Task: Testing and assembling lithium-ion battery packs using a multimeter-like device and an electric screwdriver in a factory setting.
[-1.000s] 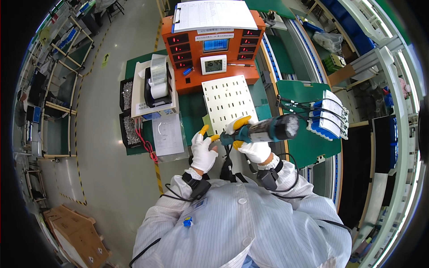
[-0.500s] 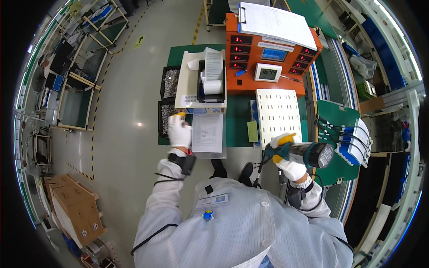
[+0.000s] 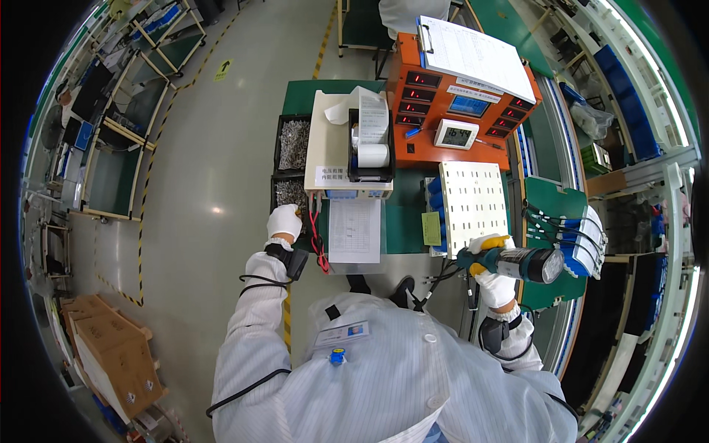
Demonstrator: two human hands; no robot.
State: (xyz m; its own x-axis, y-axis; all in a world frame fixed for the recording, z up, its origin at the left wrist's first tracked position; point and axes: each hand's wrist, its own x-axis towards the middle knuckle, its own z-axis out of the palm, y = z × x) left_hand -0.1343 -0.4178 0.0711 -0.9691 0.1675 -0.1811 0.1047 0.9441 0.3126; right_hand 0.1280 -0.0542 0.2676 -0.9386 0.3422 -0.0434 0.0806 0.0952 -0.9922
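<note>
My left hand [image 3: 285, 222], in a white glove with yellow fingertips, is at the near edge of the lower black bin [image 3: 288, 190] of small metal parts. Its fingers are curled closed; whatever they hold, if anything, is hidden. In my gloved right hand [image 3: 493, 275] is a teal and black power screwdriver [image 3: 521, 263], lying sideways with its rear end to the right. It is by the near edge of a cream slotted panel [image 3: 473, 203]. Blue cylinders [image 3: 434, 198] show along the panel's left side, beside a yellow-green label [image 3: 431, 229].
Left of the panel stand a cream instrument [image 3: 319, 148] with red leads [image 3: 317, 240], a black tray [image 3: 371, 176] with a paper roll, and a printed sheet [image 3: 354, 230]. Behind is an orange meter box [image 3: 413, 140]. A blue-celled pack [image 3: 583, 247] with black cables sits at right.
The view has shifted, so the bench appears farther right. My left hand has drawn toward me and its fingers have curled more. My right hand still holds the screwdriver, now closer to the panel.
</note>
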